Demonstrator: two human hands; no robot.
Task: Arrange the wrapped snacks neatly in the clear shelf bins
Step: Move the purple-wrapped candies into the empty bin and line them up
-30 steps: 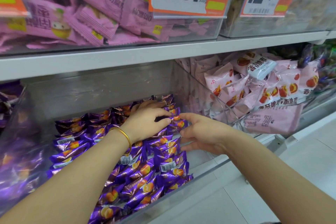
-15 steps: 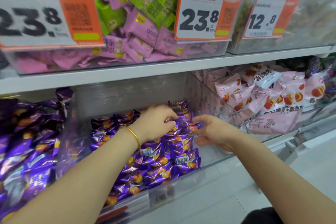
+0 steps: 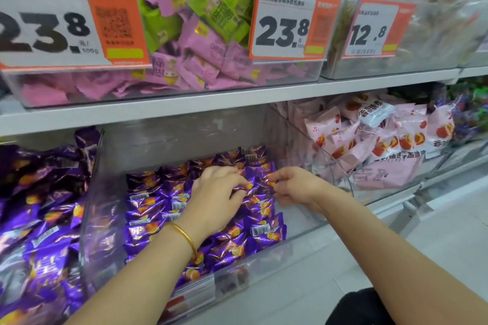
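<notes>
Head view: the left hand (image 3: 215, 194) is lowered into the clear bin (image 3: 169, 145) with its fingers curled, and one end of a purple wrapped snack (image 3: 259, 187) appears to be pinched at its fingertips (image 3: 244, 184). The opposite end of the same wrapper is pinched by the right hand (image 3: 297, 188), whose fingers are likewise drawn together. The piece is thus held directly between the two hands, just above the packets beneath. A grip at both ends is judged to serve for squaring the piece to its neighbours before it is laid flat. A gold bangle (image 3: 184, 236) is worn on the left wrist. Under and nearer than the left hand, rows of purple snacks (image 3: 148, 208) are already lined up with barcodes facing up, so the sorting is judged well advanced. Beyond both hands the packets lie less evenly. Nearer than the right hand, a bare strip of bin floor is left uncovered. Further out past the right hand, pink packets (image 3: 383, 140) are heaped in the next bin. Past the left hand, loose purple packets (image 3: 39, 219) are piled in another. Above the hands, a white shelf (image 3: 184, 105) carries a bin of pink and green packets (image 3: 206, 42) behind price tags (image 3: 282, 31).
</notes>
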